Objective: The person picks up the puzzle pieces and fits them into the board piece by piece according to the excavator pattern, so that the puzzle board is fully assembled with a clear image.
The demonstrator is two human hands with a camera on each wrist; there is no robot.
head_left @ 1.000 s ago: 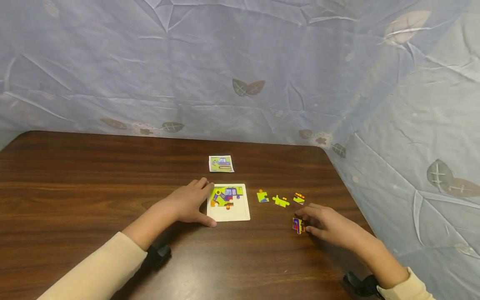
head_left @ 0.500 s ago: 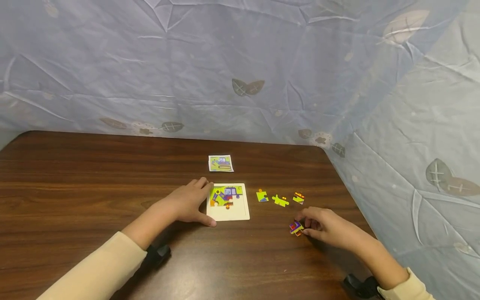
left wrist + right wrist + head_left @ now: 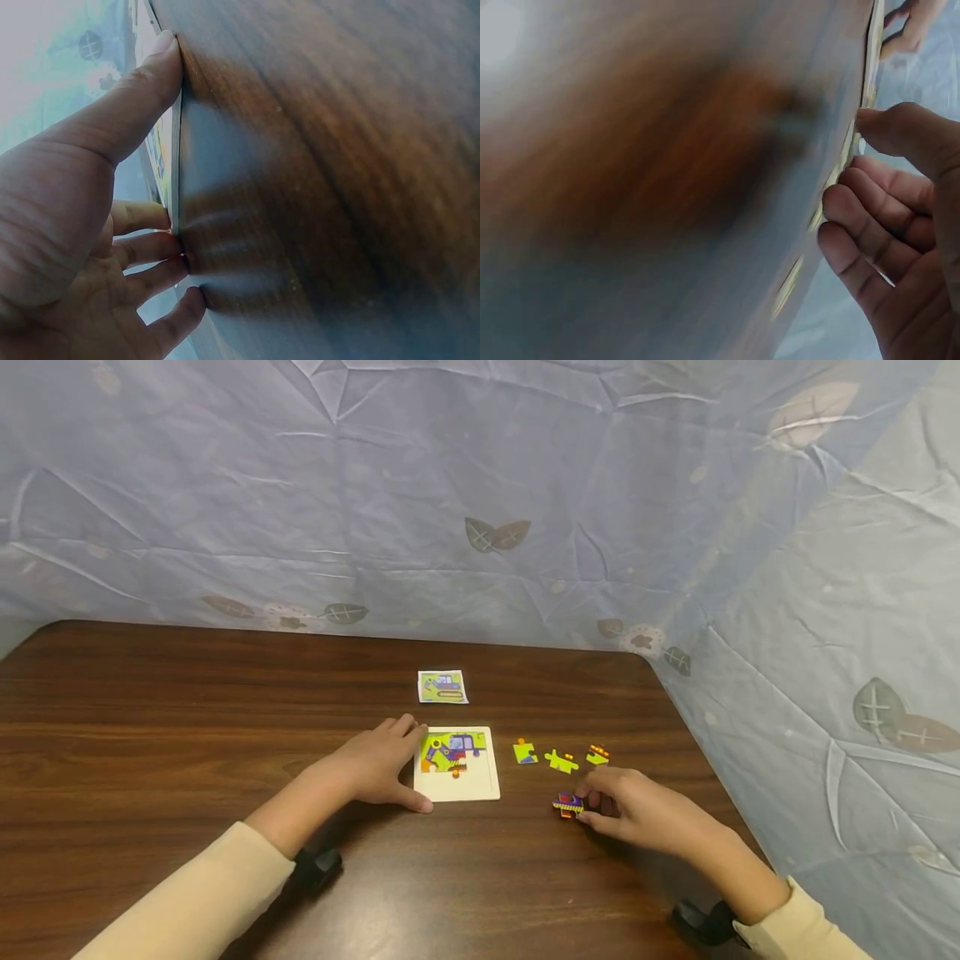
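My left hand (image 3: 381, 763) spans the left side of a white puzzle tray (image 3: 468, 789), its thumb at the near left corner and fingertips at the far left corner. Joined pieces of a digger picture fill the tray's upper part. To the right, my right hand (image 3: 637, 806) pinches a purple, red and yellow-striped puzzle piece (image 3: 568, 805) by its right side, close to the tabletop. In the right wrist view the right thumb (image 3: 900, 131) stretches forward and the other fingers are bent; the held piece is largely hidden there.
Beyond the tray lies a small picture card (image 3: 442, 687) of the digger. Loose pieces lie right of the tray: a green-blue one (image 3: 525, 752), a green one (image 3: 561, 762) and a green-orange one (image 3: 597, 754). Patterned cloth (image 3: 450, 485) hangs behind the brown table (image 3: 225, 710).
My right hand has moved left towards the tray with the striped piece, which has turned so that its stripes run sideways. My left hand and the tray have stayed put.
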